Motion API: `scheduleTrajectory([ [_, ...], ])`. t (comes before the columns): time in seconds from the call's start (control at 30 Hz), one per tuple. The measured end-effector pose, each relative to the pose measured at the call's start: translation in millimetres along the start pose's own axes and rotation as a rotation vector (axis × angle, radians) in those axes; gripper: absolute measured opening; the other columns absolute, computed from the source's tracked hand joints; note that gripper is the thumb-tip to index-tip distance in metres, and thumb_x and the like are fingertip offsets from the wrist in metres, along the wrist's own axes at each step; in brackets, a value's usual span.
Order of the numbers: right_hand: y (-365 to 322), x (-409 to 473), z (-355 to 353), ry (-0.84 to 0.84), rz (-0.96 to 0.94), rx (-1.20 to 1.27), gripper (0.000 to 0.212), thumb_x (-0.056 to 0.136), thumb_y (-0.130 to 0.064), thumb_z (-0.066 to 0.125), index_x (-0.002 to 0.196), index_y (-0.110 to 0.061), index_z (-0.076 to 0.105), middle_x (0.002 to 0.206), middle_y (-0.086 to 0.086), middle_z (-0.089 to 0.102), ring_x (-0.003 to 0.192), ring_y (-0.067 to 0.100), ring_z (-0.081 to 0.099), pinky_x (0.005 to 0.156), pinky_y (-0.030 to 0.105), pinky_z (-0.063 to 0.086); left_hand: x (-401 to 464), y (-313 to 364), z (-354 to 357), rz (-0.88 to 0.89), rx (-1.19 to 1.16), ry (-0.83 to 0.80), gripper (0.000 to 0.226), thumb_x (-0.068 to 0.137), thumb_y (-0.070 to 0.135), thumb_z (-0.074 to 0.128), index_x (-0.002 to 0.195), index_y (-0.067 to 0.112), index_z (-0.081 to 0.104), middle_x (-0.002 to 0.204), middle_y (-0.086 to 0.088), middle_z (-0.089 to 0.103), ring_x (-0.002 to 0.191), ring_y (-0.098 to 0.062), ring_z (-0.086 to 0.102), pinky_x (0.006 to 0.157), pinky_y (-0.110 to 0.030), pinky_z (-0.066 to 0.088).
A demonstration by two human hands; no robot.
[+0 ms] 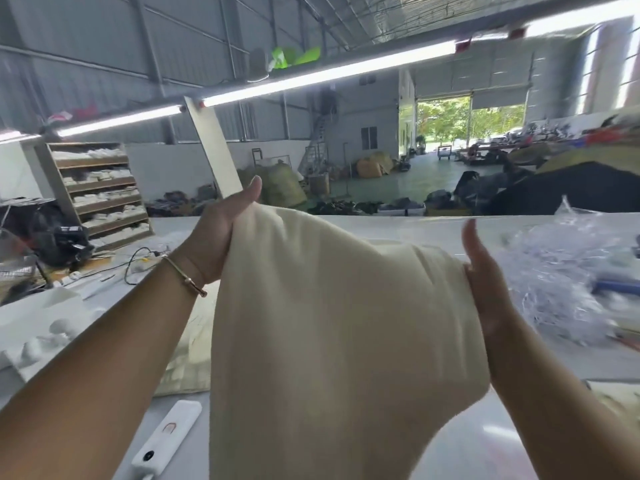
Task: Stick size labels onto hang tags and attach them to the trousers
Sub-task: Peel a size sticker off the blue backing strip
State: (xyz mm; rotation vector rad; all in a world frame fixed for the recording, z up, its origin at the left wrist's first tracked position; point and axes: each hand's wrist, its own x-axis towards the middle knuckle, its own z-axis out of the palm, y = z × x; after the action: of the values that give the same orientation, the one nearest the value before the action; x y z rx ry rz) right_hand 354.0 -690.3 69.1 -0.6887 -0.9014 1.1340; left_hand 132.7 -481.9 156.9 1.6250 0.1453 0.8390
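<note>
Cream trousers (332, 323) hang lifted above the table (381, 223), the left hand (221, 230) gripping one top corner, the right hand (485, 289) pinching the other edge. This looks like handling a garment; next, laying it flat for tagging.

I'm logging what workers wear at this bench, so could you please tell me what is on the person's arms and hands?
Both forearms are bare, with no sleeves reaching into view and no gloves. The left hand has a thin gold-coloured bangle round the wrist, with a small clasp-like block on it. The right hand shows no watch, bracelet or ring on the side that is visible.
</note>
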Motion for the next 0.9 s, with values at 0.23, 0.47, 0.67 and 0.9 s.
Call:
scheduleTrajectory([
  [0.23,-6,-4,7,0.249,-0.117,-0.119,0.034,0.080,-0.019,0.059,0.109,-0.002,0.066,0.088,0.016,0.069,0.072,0.026,0.070,0.063,0.037,0.060,-8,-6,-38,-0.112,0.177,-0.169,0.023,0.080,0.033,0.068,0.093,0.018,0.079,0.093,-0.005,0.076,0.081,-0.017,0.073,0.064,-0.023,0.057],
  [0.47,-23,8,48,0.379,-0.233,-0.279,0.036,0.072,-0.016,0.066,0.105,-0.002,0.066,0.084,0.013,0.072,0.071,0.026,0.071,0.057,0.036,0.057,-15,-1,-68,-0.079,0.721,0.019,0.061,0.054,0.062,0.083,0.069,0.004,0.073,0.065,-0.005,0.071,0.055,-0.019,0.065,0.049,-0.022,0.050],
  [0.67,-20,26,74,0.407,-0.166,-0.307,0.021,0.073,-0.012,0.065,0.093,-0.004,0.067,0.074,0.010,0.071,0.062,0.022,0.069,0.054,0.033,0.057,0,-6,-48,0.328,1.035,0.191,0.073,0.058,0.085,0.056,0.097,0.024,0.061,0.100,0.004,0.067,0.090,-0.015,0.060,0.076,-0.031,0.045],
  [0.9,-31,1,68,0.418,-0.205,-0.428,0.024,0.067,-0.016,0.069,0.089,-0.006,0.069,0.073,0.006,0.071,0.061,0.019,0.068,0.052,0.029,0.055,7,-22,27,-0.182,0.825,-0.701,0.034,0.073,0.051,0.076,0.085,0.020,0.074,0.087,0.003,0.076,0.077,-0.010,0.071,0.069,-0.025,0.055],
])
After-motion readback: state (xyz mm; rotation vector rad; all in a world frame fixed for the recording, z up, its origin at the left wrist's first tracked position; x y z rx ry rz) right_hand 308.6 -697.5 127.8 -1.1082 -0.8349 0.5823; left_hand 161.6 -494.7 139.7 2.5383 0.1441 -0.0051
